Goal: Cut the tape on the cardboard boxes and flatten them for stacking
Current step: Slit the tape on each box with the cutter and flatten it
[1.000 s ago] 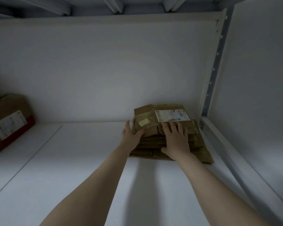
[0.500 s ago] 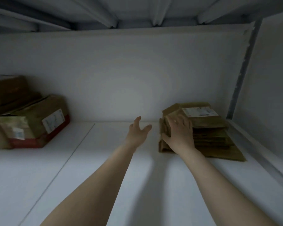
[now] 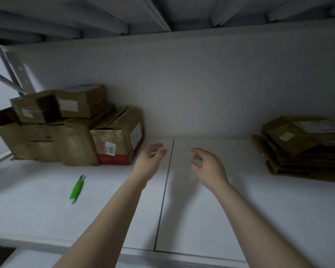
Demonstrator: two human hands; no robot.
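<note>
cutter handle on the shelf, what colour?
Bright green cutter, clearest in the head view.

Your white shelf point(image 3: 201, 209) carries unflattened boxes point(image 3: 66, 132) left, green cutter point(image 3: 76, 189) near them, flattened stack point(image 3: 302, 149) right.

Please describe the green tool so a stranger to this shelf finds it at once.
On the white shelf, find the pile of cardboard boxes at the left. In front of it, alone, lies a slim tool. It is the only bright green thing, with blades at its far end.
</note>
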